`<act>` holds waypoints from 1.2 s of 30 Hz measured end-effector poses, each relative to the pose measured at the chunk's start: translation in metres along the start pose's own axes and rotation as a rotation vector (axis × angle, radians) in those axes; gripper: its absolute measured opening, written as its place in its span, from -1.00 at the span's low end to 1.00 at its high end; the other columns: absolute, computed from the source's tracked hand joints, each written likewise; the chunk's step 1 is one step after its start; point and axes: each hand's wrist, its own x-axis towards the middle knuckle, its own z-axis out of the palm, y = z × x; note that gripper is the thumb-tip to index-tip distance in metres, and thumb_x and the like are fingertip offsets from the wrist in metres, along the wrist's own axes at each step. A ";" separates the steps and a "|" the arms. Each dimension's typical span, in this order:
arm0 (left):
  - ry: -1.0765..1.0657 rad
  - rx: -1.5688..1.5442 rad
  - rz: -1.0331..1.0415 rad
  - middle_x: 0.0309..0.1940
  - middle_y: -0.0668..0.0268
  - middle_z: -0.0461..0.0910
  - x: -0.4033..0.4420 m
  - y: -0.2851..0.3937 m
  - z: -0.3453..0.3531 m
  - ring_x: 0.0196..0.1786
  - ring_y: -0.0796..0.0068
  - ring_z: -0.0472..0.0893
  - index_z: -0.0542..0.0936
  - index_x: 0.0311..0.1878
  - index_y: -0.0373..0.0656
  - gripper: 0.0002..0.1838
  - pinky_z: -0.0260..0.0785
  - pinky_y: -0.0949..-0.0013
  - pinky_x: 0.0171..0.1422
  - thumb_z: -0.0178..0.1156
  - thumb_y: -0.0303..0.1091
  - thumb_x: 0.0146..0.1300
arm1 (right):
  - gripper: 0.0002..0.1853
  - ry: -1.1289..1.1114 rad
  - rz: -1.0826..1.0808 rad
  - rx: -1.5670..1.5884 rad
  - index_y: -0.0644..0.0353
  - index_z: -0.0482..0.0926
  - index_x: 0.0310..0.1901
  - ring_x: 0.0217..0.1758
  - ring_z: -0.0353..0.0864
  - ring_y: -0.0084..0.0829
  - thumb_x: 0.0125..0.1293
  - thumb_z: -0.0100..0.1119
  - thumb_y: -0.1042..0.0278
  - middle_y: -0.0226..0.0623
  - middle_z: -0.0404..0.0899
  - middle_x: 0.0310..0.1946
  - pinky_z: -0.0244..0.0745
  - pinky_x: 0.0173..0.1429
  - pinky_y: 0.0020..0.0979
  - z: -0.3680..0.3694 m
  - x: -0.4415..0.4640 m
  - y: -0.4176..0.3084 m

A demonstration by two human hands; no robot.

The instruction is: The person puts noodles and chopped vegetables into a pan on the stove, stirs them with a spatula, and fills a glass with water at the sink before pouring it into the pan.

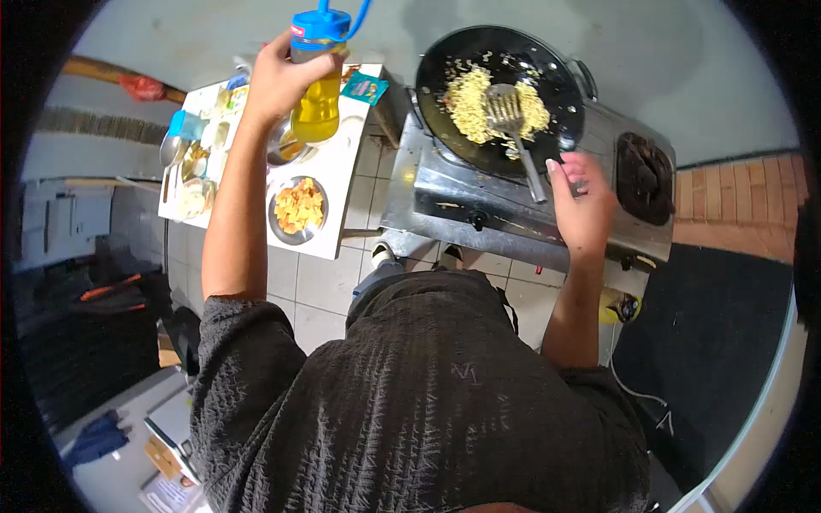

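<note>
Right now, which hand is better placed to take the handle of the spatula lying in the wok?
Probably the right. The right hand looks empty and is close beside the spatula's handle. The left hand is occupied, its grip around a bottle of yellow liquid, well away from the wok.

The tall clear bottle of yellow liquid [316,113] looks like smooth, glossy plastic. The round black wok [560,96] is slick, shiny metal, the silver slotted spatula [516,133] plain metal, the boxy grey stove [513,224] streaked metal; the black shirt [410,402] is matt, rough, puckered cloth.
</note>
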 end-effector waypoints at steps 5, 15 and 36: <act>0.389 -0.107 -0.072 -0.21 0.21 0.68 -0.032 -0.057 -0.071 -0.18 0.49 0.64 0.60 -0.06 -0.28 -0.54 0.46 0.39 0.00 0.42 -0.20 0.02 | -0.86 -0.132 -0.183 0.012 0.20 0.69 -0.33 -0.33 0.64 -0.38 0.11 0.40 0.36 -0.23 0.68 -0.42 0.46 -0.18 -0.41 0.041 0.007 -0.041; 0.648 0.082 -0.274 -0.21 0.26 0.68 -0.065 -0.302 -0.205 -0.17 0.49 0.63 0.64 -0.10 -0.20 -0.49 0.42 0.37 0.02 0.51 -0.14 -0.13 | -0.82 -0.145 -0.159 0.128 0.34 0.66 -0.23 -0.36 0.68 -0.41 0.28 0.22 0.38 -0.15 0.70 -0.38 0.49 -0.20 -0.46 0.168 -0.019 -0.120; 0.725 -0.149 -0.450 -0.32 0.39 0.66 -0.061 -0.511 -0.177 -0.33 0.57 0.56 0.65 -0.22 -0.15 -0.59 0.43 0.41 -0.12 0.59 -0.36 -0.19 | -0.63 0.293 1.148 1.157 -0.05 0.36 -0.40 -0.58 0.19 -0.51 0.50 -0.30 -0.02 -0.53 0.23 -0.65 0.11 -0.45 -0.42 0.221 -0.137 0.089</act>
